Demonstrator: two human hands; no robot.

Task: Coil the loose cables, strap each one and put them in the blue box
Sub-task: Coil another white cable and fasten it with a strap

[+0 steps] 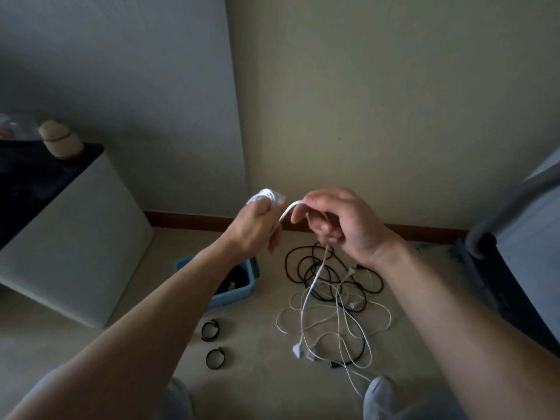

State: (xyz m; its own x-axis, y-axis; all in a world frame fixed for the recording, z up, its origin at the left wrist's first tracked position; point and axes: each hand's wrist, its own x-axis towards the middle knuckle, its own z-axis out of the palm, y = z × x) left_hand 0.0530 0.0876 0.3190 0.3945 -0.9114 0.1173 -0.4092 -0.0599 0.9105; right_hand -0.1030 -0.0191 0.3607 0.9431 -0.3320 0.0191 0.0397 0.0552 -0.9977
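My left hand (256, 230) grips a small coil of white cable (268, 197) wound at its fingers. A flat white strand runs from the coil to my right hand (336, 219), which pinches it; the rest of that cable (312, 283) hangs down to the floor. A tangle of black cables (327, 274) and thin white cables (342, 322) lies on the floor below my right hand. The blue box (242, 291) stands on the floor under my left forearm, with dark items inside. Two black straps (210, 330) (215, 358) lie in front of the box.
A white cabinet (75, 253) with a dark top stands at the left, bearing a beige pot (60, 140). A dark and grey piece of furniture (521, 256) fills the right edge. The wall and brown skirting are close behind the cables. My grey-clad knees (385, 398) show at the bottom.
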